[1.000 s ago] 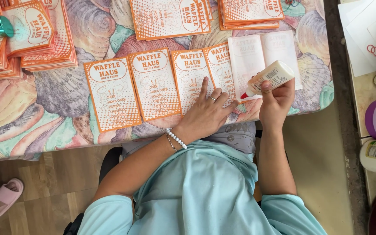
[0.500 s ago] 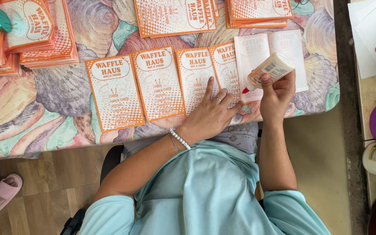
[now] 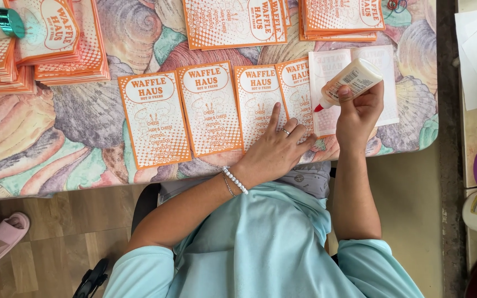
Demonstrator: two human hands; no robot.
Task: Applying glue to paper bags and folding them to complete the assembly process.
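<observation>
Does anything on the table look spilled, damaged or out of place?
Nothing stands out. The orange cards lie in a neat row, the left hand presses them flat, and the right hand tilts a glue bottle over a white sheet. No spill shows.

A person is wearing a loose, pale aqua short-sleeved top, its fabric draping in soft folds across the front, with the sleeves ending above the elbows and both forearms bare. The left hand (image 3: 276, 153) is wearing a thin ring (image 3: 286, 132), and just behind that ring, at the wrist, a bracelet (image 3: 234, 180) of small white beads is sitting beside a fine chain. The right hand (image 3: 358, 112) is wearing nothing visible.
</observation>
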